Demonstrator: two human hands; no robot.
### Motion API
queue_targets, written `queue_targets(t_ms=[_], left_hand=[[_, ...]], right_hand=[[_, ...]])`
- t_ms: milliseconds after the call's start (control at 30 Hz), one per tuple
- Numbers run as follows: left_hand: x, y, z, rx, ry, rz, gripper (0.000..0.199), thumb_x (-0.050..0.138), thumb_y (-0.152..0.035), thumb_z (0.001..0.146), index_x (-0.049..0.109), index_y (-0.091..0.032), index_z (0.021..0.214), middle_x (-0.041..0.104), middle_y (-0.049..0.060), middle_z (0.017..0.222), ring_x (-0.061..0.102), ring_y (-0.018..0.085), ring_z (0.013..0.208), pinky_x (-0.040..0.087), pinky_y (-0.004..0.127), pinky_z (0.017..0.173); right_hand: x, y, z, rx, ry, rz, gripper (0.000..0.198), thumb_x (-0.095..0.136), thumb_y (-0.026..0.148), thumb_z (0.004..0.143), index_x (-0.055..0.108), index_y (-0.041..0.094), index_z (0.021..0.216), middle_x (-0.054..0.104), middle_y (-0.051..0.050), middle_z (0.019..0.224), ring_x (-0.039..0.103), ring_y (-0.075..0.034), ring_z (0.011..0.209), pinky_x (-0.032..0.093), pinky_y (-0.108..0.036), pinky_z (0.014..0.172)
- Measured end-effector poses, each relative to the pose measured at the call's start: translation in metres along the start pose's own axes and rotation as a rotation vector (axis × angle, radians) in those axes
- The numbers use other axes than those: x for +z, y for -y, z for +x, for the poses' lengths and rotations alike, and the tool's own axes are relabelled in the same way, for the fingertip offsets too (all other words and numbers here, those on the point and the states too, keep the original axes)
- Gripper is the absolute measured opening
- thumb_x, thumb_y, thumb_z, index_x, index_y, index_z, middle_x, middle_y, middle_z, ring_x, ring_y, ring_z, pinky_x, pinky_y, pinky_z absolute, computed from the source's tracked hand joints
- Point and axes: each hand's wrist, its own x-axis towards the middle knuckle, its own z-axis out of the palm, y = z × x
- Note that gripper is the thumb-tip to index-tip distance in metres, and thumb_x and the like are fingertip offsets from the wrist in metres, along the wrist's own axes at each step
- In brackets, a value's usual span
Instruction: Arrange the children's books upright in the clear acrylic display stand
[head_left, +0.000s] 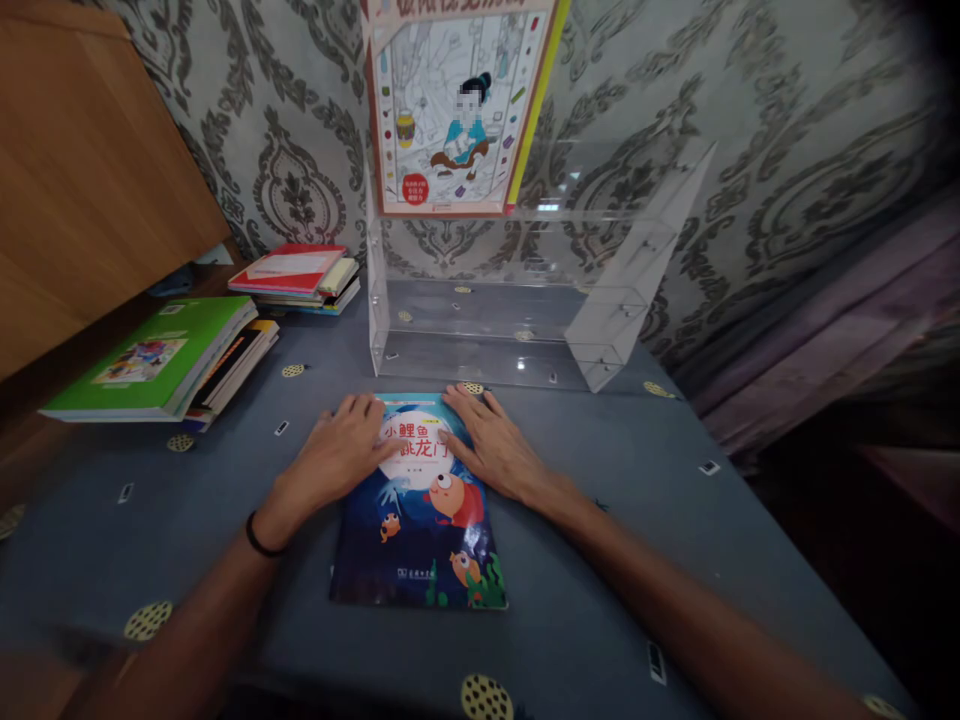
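Note:
A blue picture book [420,550] with orange fish and red lettering on its cover lies face up in front of me, upright to my view. My left hand [341,440] holds its upper left edge, the thumb over the cover and the fingers at the side. On the upper right edge, my right hand [491,440] has its thumb over the cover and its fingers along the top corner. The fingertips at the edges are partly hidden. Behind the book stands a clear acrylic rack [600,340] with stepped shelves, holding another book [450,190] with a seated figure on its cover.
To the left lies a stack topped by a green book [150,350]; farther back is a pile with a red book [289,268] on top. A wooden panel [97,150] rises at the left. Patterned cloth [615,570] covers the table, and dark fabric [810,300] hangs at the right.

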Motion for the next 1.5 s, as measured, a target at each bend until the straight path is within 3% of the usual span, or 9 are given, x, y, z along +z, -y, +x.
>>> queue_targets(t_ms=[67,167,500,900,1133,1500], left_hand=[[0.000,0.009,0.002,0.025,-0.035,-0.028,0.036,0.038,-0.030,0.102,0.059,-0.018,0.128,0.062,0.013,0.124,0.055,0.029,0.113,0.050,0.045,0.091],[0.001,0.020,0.005,0.078,-0.080,-0.098,0.042,0.032,-0.018,0.100,0.060,-0.025,0.131,0.063,0.008,0.118,0.055,0.024,0.108,0.049,0.040,0.092],[0.006,0.024,0.007,0.059,-0.092,-0.150,0.040,0.039,-0.019,0.099,0.065,-0.028,0.128,0.060,0.006,0.119,0.054,0.022,0.109,0.047,0.037,0.093],[0.008,0.027,0.007,0.089,-0.114,-0.141,0.037,0.040,-0.020,0.099,0.065,-0.024,0.126,0.061,0.006,0.115,0.053,0.022,0.106,0.046,0.037,0.094],[0.010,0.024,0.007,0.070,-0.131,-0.171,0.036,0.040,-0.023,0.099,0.066,-0.025,0.124,0.061,0.007,0.116,0.052,0.022,0.107,0.046,0.039,0.096],[0.014,0.008,0.007,-0.056,-0.182,-0.150,0.037,0.039,-0.023,0.099,0.068,-0.021,0.122,0.060,0.010,0.118,0.052,0.025,0.110,0.047,0.040,0.093]], right_hand=[[-0.001,0.001,0.000,-0.001,0.018,-0.022,0.056,0.032,0.048,0.103,0.047,0.015,0.146,0.046,-0.016,0.154,0.037,-0.028,0.146,0.029,-0.055,0.121],[-0.003,0.001,-0.001,-0.028,0.050,-0.058,0.055,0.033,0.046,0.103,0.047,0.015,0.147,0.041,-0.015,0.157,0.033,-0.029,0.148,0.029,-0.056,0.120],[-0.004,0.000,-0.020,-0.122,0.096,-0.131,0.075,0.022,0.067,0.099,0.032,0.019,0.155,0.031,-0.016,0.162,0.024,-0.032,0.151,0.028,-0.060,0.119],[-0.017,0.015,-0.066,-0.216,0.161,-0.041,0.097,0.039,0.079,0.088,0.014,0.019,0.161,0.029,-0.018,0.163,0.020,-0.035,0.152,0.025,-0.063,0.120],[-0.025,0.021,-0.089,-0.224,0.203,0.075,0.104,0.054,0.077,0.083,0.011,0.026,0.161,0.020,-0.014,0.166,0.020,-0.039,0.151,0.021,-0.064,0.121],[-0.028,0.012,-0.089,-0.249,0.279,0.142,0.117,0.057,0.085,0.073,0.012,0.022,0.161,0.007,-0.018,0.167,0.015,-0.042,0.152,0.016,-0.066,0.121]])
